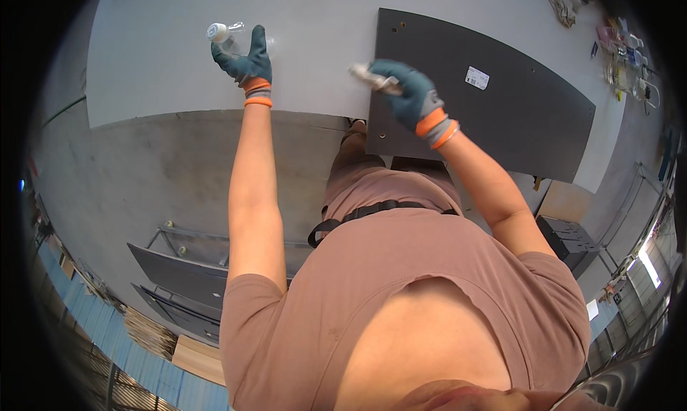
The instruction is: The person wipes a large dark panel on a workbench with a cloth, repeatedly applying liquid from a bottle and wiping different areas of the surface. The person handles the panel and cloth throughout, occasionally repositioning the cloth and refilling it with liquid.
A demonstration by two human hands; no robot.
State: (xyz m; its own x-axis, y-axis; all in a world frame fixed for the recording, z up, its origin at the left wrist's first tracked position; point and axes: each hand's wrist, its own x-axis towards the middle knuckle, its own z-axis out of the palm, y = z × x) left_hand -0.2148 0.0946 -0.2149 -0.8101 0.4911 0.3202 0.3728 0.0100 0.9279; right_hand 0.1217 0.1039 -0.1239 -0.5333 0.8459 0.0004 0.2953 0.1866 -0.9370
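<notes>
My left hand point(247, 60), in a dark teal glove with an orange cuff, holds a clear plastic bottle point(227, 45) with a white cap over the pale tabletop point(157, 67). The bottle lies tilted, cap toward the left, and my thumb points away from me. A crumpled whitish rag point(376, 78) is in my right hand point(409, 96), which wears a matching glove and is slightly blurred. That hand is above the left end of a dark grey panel point(501, 121) with one curved edge, several small holes and a white label point(477, 78).
Bottles and small items point(630, 60) crowd the table's far right end, with a brownish bundle point(559, 3) at the back. More dark panels point(179, 271) rest on a metal rack point(168, 232) behind me on the left. A black crate point(569, 243) stands on the right.
</notes>
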